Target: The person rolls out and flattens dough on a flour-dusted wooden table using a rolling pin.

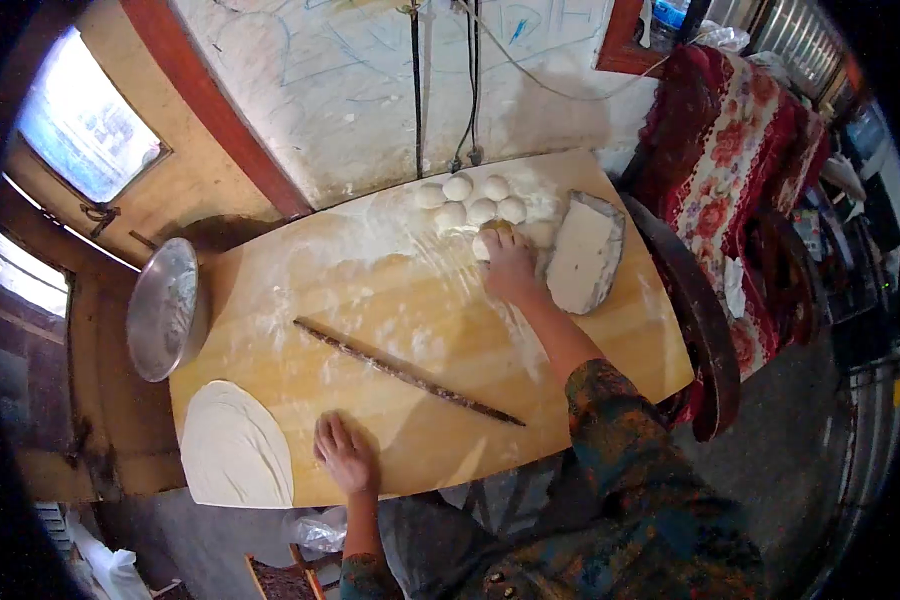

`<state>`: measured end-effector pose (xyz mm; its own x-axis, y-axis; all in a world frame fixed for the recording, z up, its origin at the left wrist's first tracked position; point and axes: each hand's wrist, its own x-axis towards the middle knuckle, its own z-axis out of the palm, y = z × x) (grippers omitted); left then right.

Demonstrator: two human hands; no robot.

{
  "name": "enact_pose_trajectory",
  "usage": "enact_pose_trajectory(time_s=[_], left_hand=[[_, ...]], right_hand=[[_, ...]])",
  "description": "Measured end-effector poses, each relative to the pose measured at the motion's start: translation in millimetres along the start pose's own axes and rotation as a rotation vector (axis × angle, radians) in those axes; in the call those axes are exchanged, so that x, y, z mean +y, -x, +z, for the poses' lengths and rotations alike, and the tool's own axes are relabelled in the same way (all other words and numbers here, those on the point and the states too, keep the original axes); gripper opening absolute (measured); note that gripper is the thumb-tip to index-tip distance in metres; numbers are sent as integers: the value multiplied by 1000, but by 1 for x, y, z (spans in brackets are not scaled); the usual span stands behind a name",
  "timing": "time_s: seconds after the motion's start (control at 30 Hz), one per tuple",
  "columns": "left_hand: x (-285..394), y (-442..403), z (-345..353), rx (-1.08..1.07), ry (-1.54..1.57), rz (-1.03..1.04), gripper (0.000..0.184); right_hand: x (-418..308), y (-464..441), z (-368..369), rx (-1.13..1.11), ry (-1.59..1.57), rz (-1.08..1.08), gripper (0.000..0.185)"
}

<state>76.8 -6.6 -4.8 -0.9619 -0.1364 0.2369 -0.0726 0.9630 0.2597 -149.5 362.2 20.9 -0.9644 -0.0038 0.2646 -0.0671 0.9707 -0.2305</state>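
My right hand (511,264) is at the far side of the floured wooden board, its fingers curled round a white dough ball (482,247). Just beyond it sit several more dough balls (451,215) in a loose cluster. My left hand (346,452) lies palm down near the board's front edge, fingers stretched out, holding nothing. Between the hands a long, thin, dark rolling pin (410,377) rests diagonally on the board. A thin rolled-out sheet of dough (235,445) lies left of my left hand, partly over the board's front edge.
A metal bowl (166,310) stands tilted at the board's left edge. To the right of my right hand is a flour-filled bag or tray (584,254). Loose flour covers the board's far part (370,240). A chair with a red floral cloth (725,170) stands at the right.
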Motion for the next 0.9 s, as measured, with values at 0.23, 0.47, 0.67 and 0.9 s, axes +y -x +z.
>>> enact_pose_trajectory(time_s=[0.23, 0.47, 0.67, 0.9], left_hand=[[3, -3, -4, -21, -2, -45, 47], [-1, -2, 2, 4, -23, -1, 47], [-5, -3, 3, -15, -14, -21, 49], [-3, -2, 2, -34, 19, -60, 49]], right_hand=[[-18, 118, -21, -128, -218, -36, 66], [0, 223, -45, -274, 143, 328, 82], [-17, 130, -14, -272, 167, 47, 84], [-55, 91, -15, -444, -76, -217, 86]])
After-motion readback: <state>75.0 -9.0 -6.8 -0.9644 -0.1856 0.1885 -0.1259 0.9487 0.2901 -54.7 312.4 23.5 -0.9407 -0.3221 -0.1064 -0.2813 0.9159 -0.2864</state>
